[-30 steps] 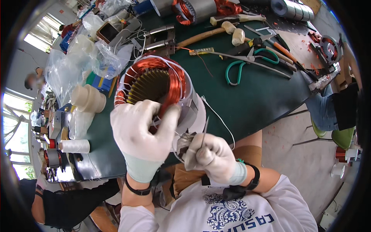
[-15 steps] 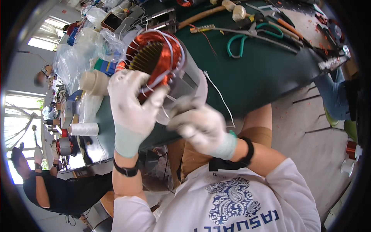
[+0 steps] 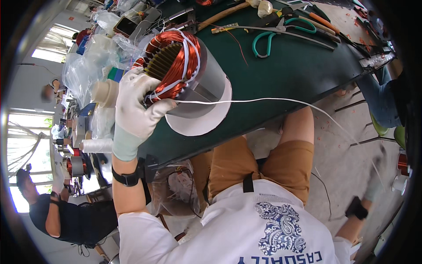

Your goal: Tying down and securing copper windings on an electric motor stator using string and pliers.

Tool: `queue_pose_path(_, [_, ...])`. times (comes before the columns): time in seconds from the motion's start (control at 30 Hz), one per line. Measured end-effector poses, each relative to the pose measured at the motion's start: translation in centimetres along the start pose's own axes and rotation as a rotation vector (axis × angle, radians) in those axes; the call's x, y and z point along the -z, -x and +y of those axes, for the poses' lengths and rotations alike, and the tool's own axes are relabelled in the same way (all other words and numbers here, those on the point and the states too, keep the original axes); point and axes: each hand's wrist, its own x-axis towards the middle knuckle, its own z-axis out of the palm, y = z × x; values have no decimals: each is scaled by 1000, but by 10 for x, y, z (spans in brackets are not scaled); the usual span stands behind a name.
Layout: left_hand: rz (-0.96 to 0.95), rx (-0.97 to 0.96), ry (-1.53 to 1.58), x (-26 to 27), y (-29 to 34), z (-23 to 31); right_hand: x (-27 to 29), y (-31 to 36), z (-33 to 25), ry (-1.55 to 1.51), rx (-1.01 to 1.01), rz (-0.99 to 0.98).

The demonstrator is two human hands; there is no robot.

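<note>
A motor stator [image 3: 209,72], a grey metal cylinder with copper windings laced in white cord, stands upright on a round white base [image 3: 200,123] on the table. My left hand [image 3: 138,103], in a white glove, is closed round the near left side of the copper winding [image 3: 178,72], thumb outside. From beside that thumb a white cord [image 3: 263,99] runs in an arc through the air to the far right. My right hand [image 3: 376,174], also gloved, is at the cord's far end with the arm stretched out. Its fingers are smeared by motion, but the cord leads up to it.
On the dark green table [image 3: 281,81] lie green-handled scissors [image 3: 281,30], a mallet [image 3: 228,15] and other hand tools. Plastic bags [image 3: 85,70] and a white thread spool [image 3: 96,146] are at the left. Another person [image 3: 66,211] works at the lower left.
My right hand has swung from beside the stator out to the far right, and the cord now stretches after it. My left hand stays on the winding.
</note>
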Motion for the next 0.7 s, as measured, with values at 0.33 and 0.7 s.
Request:
queue_pose_path(0.33, [-202,312,271,30,-16,3,-167,-31,-490,-1243,-269,-1614])
queue_pose_path(0.7, [-414,-159,-77,46,-56,-13,-202,-26,-499,-763,496,-961])
